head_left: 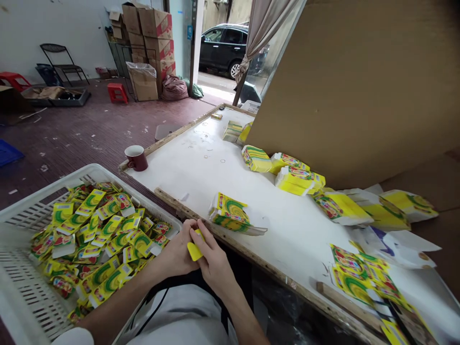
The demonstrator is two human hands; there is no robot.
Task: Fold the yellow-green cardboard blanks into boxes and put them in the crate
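Observation:
In front of my lap, at the table's near edge, my left hand (179,254) and my right hand (212,256) are closed together around a small yellow carton (194,251). Much of the carton is hidden by my fingers. Just beyond my hands, a stack of flat yellow-green cartons (230,211) rests on the white table (187,175). To my left stands a white plastic basket (21,282) heaped with folded small cartons (104,235), yellow and green with red print.
A maroon mug (137,159) stands at the table's left corner. Bundles of flat cartons (300,179) line the right side, below a large leaning cardboard sheet (352,86). Wooden strips (345,306) edge the table. Stacked boxes (154,43) and a red stool (117,92) are farther back.

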